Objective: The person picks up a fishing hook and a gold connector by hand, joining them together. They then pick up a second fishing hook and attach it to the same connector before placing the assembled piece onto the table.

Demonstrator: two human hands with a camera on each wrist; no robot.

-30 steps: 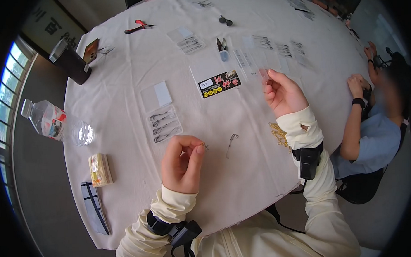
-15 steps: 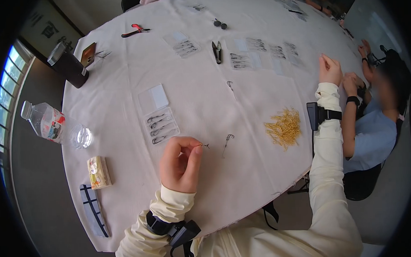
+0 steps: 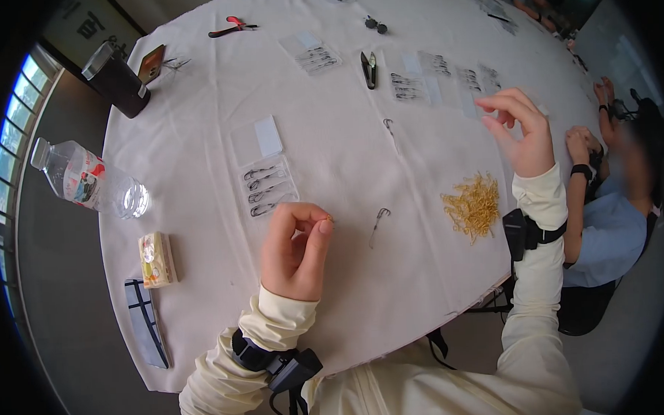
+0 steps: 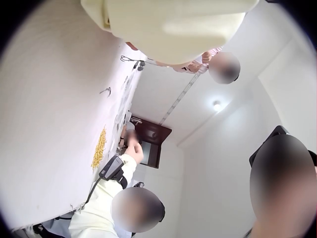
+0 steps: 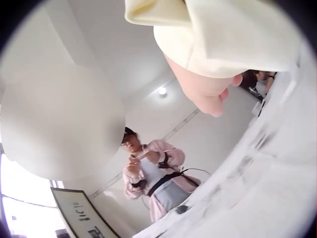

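In the head view my left hand (image 3: 295, 253) pinches a tiny gold-coloured piece (image 3: 329, 218) between thumb and forefinger, mostly hidden by the fingertips. My right hand (image 3: 523, 131) is raised over the right side of the table, thumb and fingers apart, with nothing seen between them. Below it lies a heap of small gold clips (image 3: 471, 208). A dark fishing hook (image 3: 380, 226) with a short thin line lies right of my left hand, and a second hook (image 3: 389, 127) lies farther back. Just beyond my left hand, an open clear box (image 3: 267, 184) holds several hooks in its slots.
Thread snips (image 3: 369, 69), red-handled pliers (image 3: 232, 26) and more boxes of hooks (image 3: 408, 86) lie farther back. Along the left edge are a dark tumbler (image 3: 117, 82), a water bottle (image 3: 97, 183) and a tissue pack (image 3: 157, 259). A person (image 3: 603, 220) sits at the right.
The clear case with a black label has left my right hand and is out of sight. That hand went right, then came back slightly with its fingers spread. My left hand keeps its pinch.
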